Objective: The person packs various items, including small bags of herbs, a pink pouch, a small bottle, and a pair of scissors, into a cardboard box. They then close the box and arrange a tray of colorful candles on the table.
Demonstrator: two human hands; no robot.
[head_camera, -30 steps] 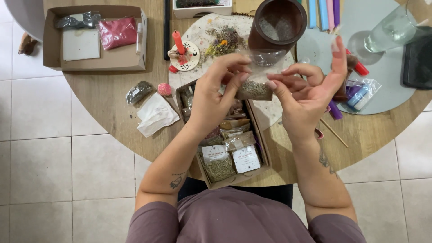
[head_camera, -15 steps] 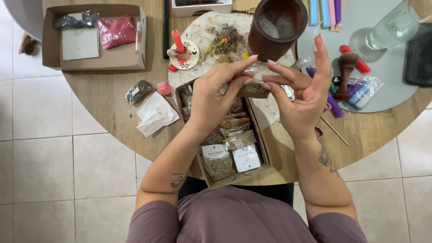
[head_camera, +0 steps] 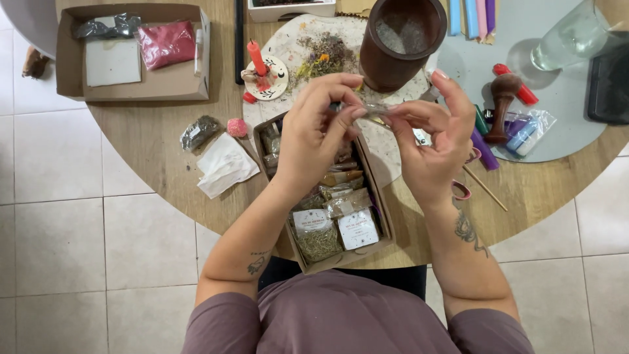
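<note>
While pinched: crinkly clear packet | left hand | right hand

- Both forearms reach forward and converge, elbows bent, sleeves at the upper arms.
- left hand: raised, palm angled right, thumb and fingers pinched together at the tips.
- right hand: facing it, thumb and forefinger pinched, other fingers fanned upward.
- Fingertips of both hands nearly touch.
- Tattoos on both forearms.

Home craft table: candle, herb packets.
</note>
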